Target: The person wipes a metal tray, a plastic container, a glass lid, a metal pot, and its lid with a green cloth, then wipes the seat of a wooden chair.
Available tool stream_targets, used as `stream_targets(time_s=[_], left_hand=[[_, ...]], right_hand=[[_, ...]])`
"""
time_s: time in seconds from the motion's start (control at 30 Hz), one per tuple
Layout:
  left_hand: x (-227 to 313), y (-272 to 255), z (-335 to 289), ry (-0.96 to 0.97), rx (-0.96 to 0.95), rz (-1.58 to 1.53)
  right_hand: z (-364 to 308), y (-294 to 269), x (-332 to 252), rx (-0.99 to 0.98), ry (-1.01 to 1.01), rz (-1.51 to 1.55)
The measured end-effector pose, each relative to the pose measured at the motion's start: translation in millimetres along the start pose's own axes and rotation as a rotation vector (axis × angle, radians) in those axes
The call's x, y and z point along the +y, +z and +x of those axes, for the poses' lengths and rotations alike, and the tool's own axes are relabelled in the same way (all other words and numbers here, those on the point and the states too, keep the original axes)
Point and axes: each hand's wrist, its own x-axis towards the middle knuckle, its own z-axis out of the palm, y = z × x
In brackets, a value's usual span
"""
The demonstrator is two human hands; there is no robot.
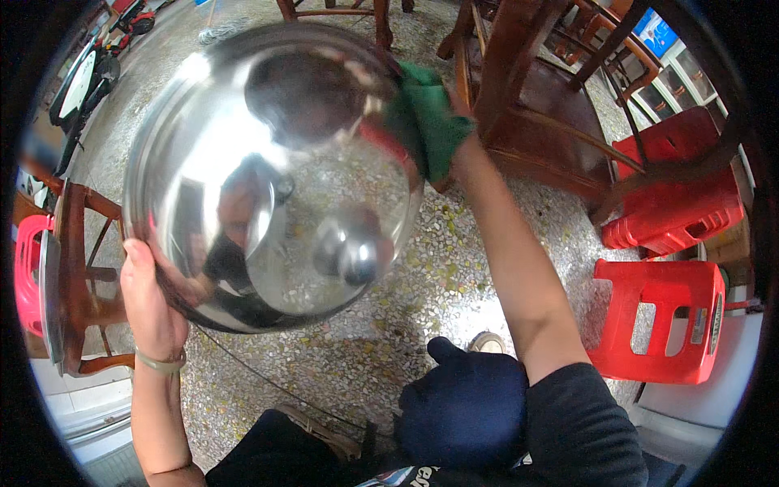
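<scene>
A large, shiny domed steel lid (316, 178), with what looks like a round knob (353, 246) on it, is held up tilted above the floor. My left hand (152, 304) grips its lower left rim, thumb up along the edge and the other fingers mostly hidden by the metal. At the upper right rim, a green cloth (438, 122) is pressed against the lid by my right hand (464, 150), whose fingers are almost wholly covered by the cloth. Reflections of the room and of me fill the polished surface.
Dark wooden chairs (544, 146) stand close on the right, beside a red plastic stool (657, 321) and more red plastic pieces (682, 195). On the left are a wooden chair (85, 292) and a pink plastic item (31, 272). A scooter (81, 89) is farther back on the speckled floor (454, 268).
</scene>
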Motion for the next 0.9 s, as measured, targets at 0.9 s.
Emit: stream_targets(time_s=[0.9], left_hand=[[-3.7, 21.6, 11.1, 0.015, -0.132, 0.203]], right_hand=[[-41.7, 150.2, -42.6, -0.284, -1.111, -0.795]])
